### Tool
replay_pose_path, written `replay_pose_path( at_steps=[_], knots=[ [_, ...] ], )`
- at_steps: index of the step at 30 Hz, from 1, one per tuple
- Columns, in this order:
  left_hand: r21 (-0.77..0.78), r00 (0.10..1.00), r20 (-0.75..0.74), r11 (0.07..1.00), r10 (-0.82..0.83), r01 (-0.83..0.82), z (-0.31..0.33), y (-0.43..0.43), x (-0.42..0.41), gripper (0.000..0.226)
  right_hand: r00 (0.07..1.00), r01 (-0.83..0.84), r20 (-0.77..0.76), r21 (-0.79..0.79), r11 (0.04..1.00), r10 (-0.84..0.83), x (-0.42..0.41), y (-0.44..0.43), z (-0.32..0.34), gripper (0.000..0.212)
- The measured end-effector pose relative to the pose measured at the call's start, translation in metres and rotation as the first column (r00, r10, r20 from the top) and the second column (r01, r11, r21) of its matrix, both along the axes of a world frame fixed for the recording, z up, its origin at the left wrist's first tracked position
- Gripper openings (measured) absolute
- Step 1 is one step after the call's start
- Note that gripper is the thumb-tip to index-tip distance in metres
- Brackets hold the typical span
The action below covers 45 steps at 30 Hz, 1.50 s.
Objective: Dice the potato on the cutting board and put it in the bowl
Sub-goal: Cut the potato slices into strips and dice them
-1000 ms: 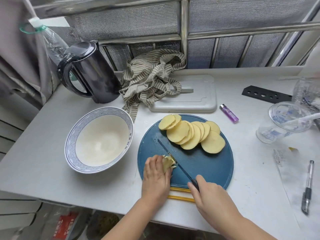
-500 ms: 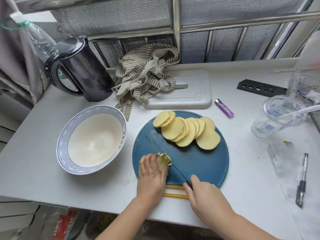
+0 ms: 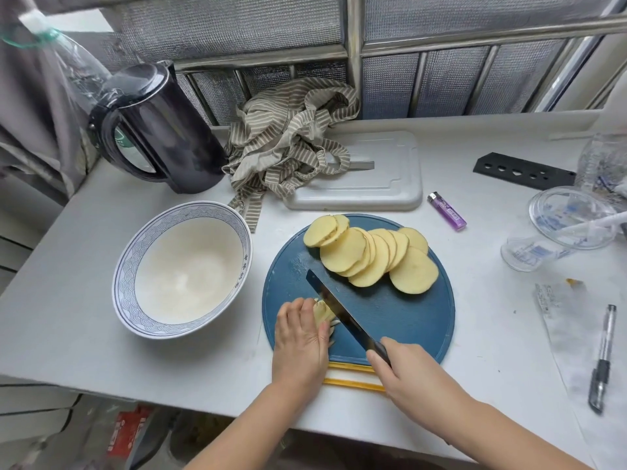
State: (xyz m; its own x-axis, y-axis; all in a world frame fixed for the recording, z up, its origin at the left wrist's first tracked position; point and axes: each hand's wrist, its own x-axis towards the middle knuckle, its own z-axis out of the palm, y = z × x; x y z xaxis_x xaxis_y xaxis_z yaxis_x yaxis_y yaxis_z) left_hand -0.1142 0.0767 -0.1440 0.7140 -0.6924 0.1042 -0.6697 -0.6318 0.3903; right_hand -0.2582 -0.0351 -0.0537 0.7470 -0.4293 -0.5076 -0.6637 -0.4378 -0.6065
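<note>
A round blue cutting board [image 3: 407, 317] lies in front of me. A fan of pale yellow potato slices [image 3: 369, 254] covers its far part. At the board's near left edge my left hand [image 3: 300, 337] presses down on a small stack of cut potato strips [image 3: 322, 315], fingers curled over it. My right hand [image 3: 410, 378] grips the handle of a dark knife [image 3: 339, 310], whose blade lies right against those strips, tip pointing away to the left. The blue-patterned white bowl [image 3: 130, 276] stands empty left of the board.
A black kettle [image 3: 163, 130] and a striped cloth [image 3: 288, 144] sit at the back, with a grey tray [image 3: 383, 171] and a purple lighter [image 3: 446, 212]. Yellow chopsticks [image 3: 353, 376] lie under the board's near edge. Plastic cups [image 3: 559, 228], paper and a pen [image 3: 602, 357] crowd the right.
The knife blade has tilted up so its flat side shows, staying against the strips. My left hand has stayed on the potato strips. The camera has shifted slightly.
</note>
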Motion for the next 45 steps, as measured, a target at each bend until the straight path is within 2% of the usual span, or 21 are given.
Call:
replay_pose_path(
  at_steps=[12,20,27,35,38,42,45],
  knots=[
    [-0.005,1.000,0.027,1.000,0.001,-0.001,0.002,-0.002,0.001,0.053,0.998,-0.034,-0.055,0.015,0.999,0.034,0.014,-0.003,0.009,0.034],
    [-0.054,0.998,0.069,0.999,0.001,0.003,-0.002,-0.003,0.001,0.052,0.997,-0.033,-0.078,-0.046,0.998,0.030,0.015,0.009,-0.003,0.030],
    [-0.042,0.997,0.073,0.999,-0.024,0.027,-0.004,-0.002,0.003,0.054,0.997,-0.032,-0.064,0.008,0.999,0.032,0.020,0.001,-0.004,0.034],
    [-0.071,0.994,0.110,0.997,-0.004,0.012,-0.007,-0.003,0.002,0.053,0.997,-0.022,-0.072,-0.060,0.998,0.018,0.032,0.011,-0.015,0.032],
    [-0.078,0.993,0.114,0.997,0.011,-0.002,-0.009,-0.003,0.002,0.042,0.998,-0.002,-0.067,-0.074,0.997,-0.003,0.042,0.013,-0.019,0.030],
    [-0.109,0.997,0.075,0.994,0.000,0.008,-0.007,-0.001,0.001,0.040,0.999,0.049,-0.021,-0.061,0.997,-0.050,0.048,0.012,-0.020,0.030],
    [-0.116,0.999,0.034,0.993,-0.009,0.013,-0.005,0.000,0.001,0.041,0.987,0.153,0.048,0.034,0.988,-0.154,0.041,0.011,-0.022,0.032]
  ],
)
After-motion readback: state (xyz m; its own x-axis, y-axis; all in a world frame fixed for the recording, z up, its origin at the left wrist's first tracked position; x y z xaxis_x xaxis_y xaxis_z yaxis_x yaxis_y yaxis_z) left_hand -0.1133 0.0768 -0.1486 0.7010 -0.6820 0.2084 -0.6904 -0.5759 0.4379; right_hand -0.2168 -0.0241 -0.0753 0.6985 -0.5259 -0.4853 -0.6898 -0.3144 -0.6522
